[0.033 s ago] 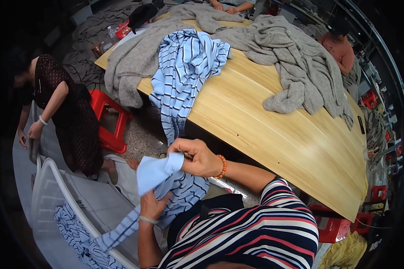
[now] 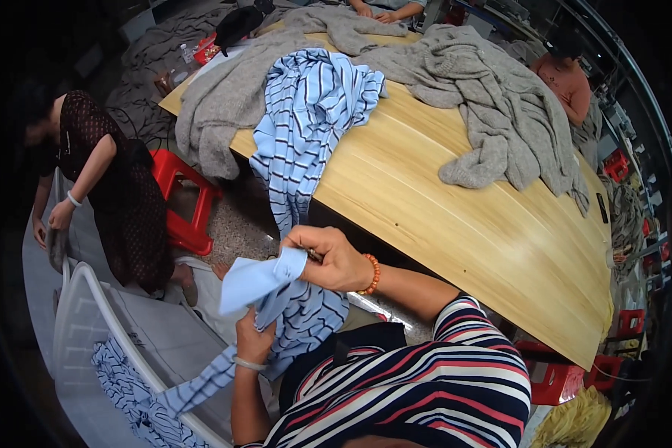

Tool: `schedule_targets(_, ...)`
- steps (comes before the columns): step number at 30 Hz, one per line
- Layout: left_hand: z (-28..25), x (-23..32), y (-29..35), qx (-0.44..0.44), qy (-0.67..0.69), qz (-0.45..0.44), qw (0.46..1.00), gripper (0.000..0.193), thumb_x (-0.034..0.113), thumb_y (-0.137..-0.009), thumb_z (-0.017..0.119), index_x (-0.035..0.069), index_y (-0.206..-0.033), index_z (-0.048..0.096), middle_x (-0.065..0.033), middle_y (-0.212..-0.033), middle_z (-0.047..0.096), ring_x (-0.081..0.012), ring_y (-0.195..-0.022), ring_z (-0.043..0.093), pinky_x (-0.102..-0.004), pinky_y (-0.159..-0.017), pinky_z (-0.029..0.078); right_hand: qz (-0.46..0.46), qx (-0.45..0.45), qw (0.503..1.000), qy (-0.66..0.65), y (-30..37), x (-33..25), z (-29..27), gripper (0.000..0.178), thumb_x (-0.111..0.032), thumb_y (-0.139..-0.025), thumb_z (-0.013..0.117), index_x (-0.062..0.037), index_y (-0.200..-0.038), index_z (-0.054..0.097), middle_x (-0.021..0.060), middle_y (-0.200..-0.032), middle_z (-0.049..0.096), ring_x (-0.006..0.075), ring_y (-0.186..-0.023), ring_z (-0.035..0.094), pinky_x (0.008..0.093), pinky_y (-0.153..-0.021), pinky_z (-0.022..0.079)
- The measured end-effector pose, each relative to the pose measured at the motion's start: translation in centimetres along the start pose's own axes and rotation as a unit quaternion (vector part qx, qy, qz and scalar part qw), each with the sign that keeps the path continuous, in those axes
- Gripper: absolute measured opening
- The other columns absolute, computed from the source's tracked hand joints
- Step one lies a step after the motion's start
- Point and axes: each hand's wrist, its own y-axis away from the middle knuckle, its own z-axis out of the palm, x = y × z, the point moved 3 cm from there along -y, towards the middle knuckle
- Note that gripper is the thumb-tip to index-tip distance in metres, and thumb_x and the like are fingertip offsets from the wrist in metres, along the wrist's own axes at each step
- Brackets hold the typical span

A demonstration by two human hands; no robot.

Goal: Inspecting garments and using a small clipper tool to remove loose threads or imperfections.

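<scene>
White plastic basket (image 2: 71, 328) at near left, w/ crumpled blue striped cloth (image 2: 123, 388) inside. Just beyond, co-worker in dark dress (image 2: 131, 216) leans over it, holding a bit of grey fabric (image 2: 57, 252). Next, red stool (image 2: 194, 216). Then striped garment (image 2: 306, 321), near centre, above the person's lap, one strip trailing left to the basket rim. Hands: left hand (image 2: 254, 337) closed on lower edge of its plain pale-blue part; right hand (image 2: 334, 261), farther & to the right, pinches the folded upper edge, thumb vs. fingers. Striped bundle (image 2: 313, 104) hangs off tabletop (image 2: 425, 194) at left; grey knits (image 2: 493, 97) lie toward far side. Far right, person in coral top (image 2: 564, 82).
</scene>
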Motion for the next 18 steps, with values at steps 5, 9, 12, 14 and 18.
schedule_targets(5, -0.8, 1.8, 1.2, 0.285, 0.272, 0.002, 0.919, 0.028, -0.006, -0.083, 0.063, -0.003, -0.111, 0.062, -0.0165, -0.11, 0.061, -0.0217, -0.104, 0.059, -0.0337, -0.091, 0.046, 0.096, -0.047, 0.994, 0.039, 0.0, 1.3, -1.1, 0.045, -0.02, -0.08, 0.079, -0.0009, -0.116, 0.06, -0.0024, -0.09, 0.061, 0.002, -0.073, 0.048, 0.0184, -0.062, 0.038)
schedule_targets(9, -1.2, 2.9, 1.9, 0.326, 0.054, 0.172, 0.928, 0.032, -0.005, -0.083, 0.062, -0.002, -0.115, 0.063, -0.0133, -0.127, 0.053, -0.0217, -0.115, 0.052, -0.0377, -0.099, 0.042, 0.183, -0.148, 0.972, -0.024, 3.7, 3.6, 3.9, 0.056, -0.024, -0.074, 0.082, -0.0038, -0.12, 0.059, -0.0013, -0.092, 0.065, 0.0065, -0.076, 0.055, 0.0224, -0.063, 0.044)
schedule_targets(12, -0.4, 8.6, 1.6, 0.161, 0.204, 0.262, 0.93, 0.04, 0.005, -0.078, 0.072, -0.005, -0.115, 0.064, -0.0142, -0.119, 0.064, -0.0214, -0.108, 0.061, -0.0346, -0.096, 0.045, 0.084, -0.098, 0.992, 0.004, 3.1, 5.6, 4.0, 0.049, -0.011, -0.071, 0.079, -0.0026, -0.116, 0.061, 0.0061, -0.092, 0.067, 0.0117, -0.079, 0.059, 0.0281, -0.069, 0.047)
schedule_targets(14, -1.5, 10.7, 2.0, 0.156, 0.088, 0.254, 0.95, 0.044, 0.008, -0.073, 0.077, -0.003, -0.114, 0.064, -0.0174, -0.112, 0.067, -0.0312, -0.107, 0.065, -0.0382, -0.094, 0.047, -0.02, -0.021, 0.997, 0.067, 0.6, 3.6, 1.7, 0.038, -0.01, -0.07, 0.075, -0.0019, -0.106, 0.063, 0.0133, -0.089, 0.064, 0.0189, -0.081, 0.061, 0.0341, -0.076, 0.05)
schedule_targets(18, -4.8, 14.5, 0.2, 0.144, 0.059, 0.255, 0.954, 0.055, 0.011, -0.081, 0.072, 0.001, -0.131, 0.052, -0.0172, -0.122, 0.055, -0.0303, -0.118, 0.053, -0.0364, -0.1, 0.042, -0.051, 0.096, 0.731, 0.674, -0.8, 4.0, -15.3, 0.038, -0.017, -0.097, 0.048, -0.0016, -0.131, 0.053, 0.0175, -0.131, 0.055, 0.0305, -0.122, 0.049, 0.0373, -0.105, 0.038)
